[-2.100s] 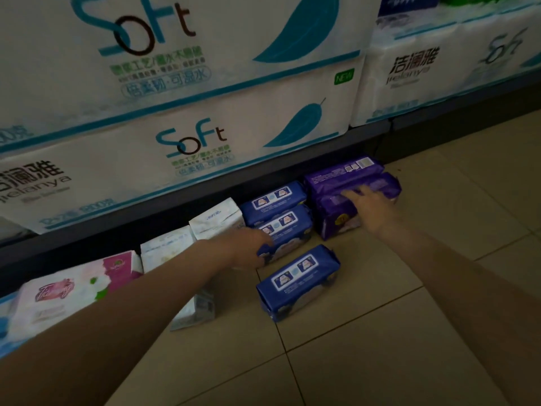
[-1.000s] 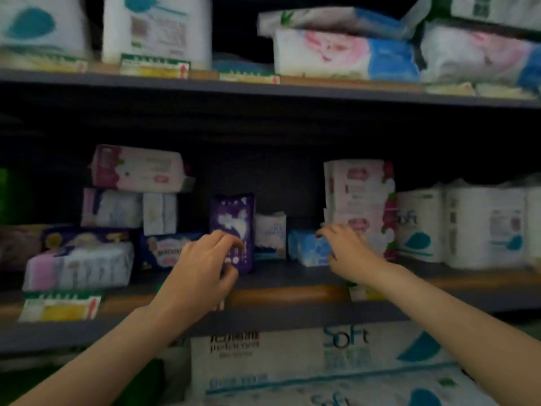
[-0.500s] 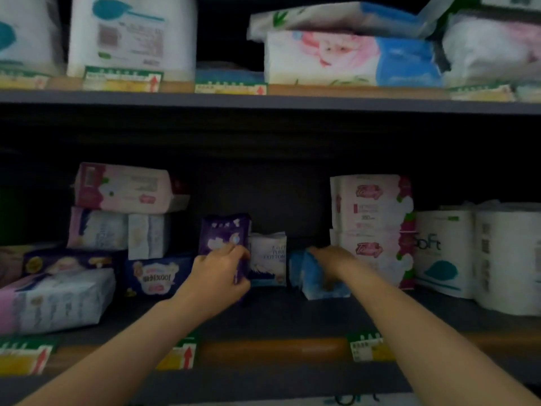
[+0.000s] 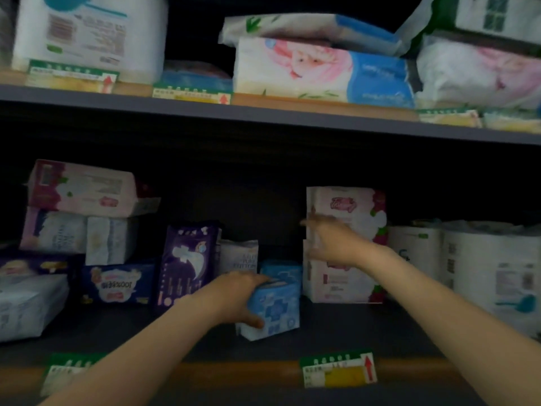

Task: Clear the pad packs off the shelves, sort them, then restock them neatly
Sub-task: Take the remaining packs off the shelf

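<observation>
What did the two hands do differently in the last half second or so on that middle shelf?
The left hand let go of the upright purple pack and moved right to take hold of the light blue pack. The right hand left that blue pack and rose to the stacked pink and white packs, fingers spread against them. The purple pack, the small white pack and the stacks on the left stayed put.

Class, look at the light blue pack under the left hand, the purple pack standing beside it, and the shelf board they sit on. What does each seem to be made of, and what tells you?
Light blue pack: probably thin plastic film, soft, with printed pattern.
Purple pack: likely glossy plastic film; it shows a faint sheen.
Shelf board: looks like dark, matte painted metal or laminate; too dim to tell.
</observation>
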Tool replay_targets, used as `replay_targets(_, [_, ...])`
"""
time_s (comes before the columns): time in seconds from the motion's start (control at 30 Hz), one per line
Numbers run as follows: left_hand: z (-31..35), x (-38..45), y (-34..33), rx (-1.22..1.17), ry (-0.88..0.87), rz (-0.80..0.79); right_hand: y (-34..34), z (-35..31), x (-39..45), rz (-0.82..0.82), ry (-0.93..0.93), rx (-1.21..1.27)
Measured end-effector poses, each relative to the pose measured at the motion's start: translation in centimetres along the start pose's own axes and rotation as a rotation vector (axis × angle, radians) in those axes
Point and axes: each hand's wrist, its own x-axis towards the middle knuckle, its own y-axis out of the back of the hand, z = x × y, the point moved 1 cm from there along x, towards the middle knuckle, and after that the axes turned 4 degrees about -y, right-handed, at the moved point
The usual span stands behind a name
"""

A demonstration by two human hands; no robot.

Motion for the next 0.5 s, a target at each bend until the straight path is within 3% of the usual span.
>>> replay_targets(0.17, [1.7,2.4,-0.2,0.201,0.079,-0.05,1.5,3.1,3.9,0.235,-0.136,-0.137])
replay_targets(0.33, [2.1,3.0,-0.5,0.29,0.11,-0.073,-0.1,4.4,7.1,0.205,-0.261,-0.191])
replay_targets(0.5, [2.2,3.4,-0.5,0.25,0.12,-0.09,1.1,4.2,6.4,0.312,-0.166,-0.346])
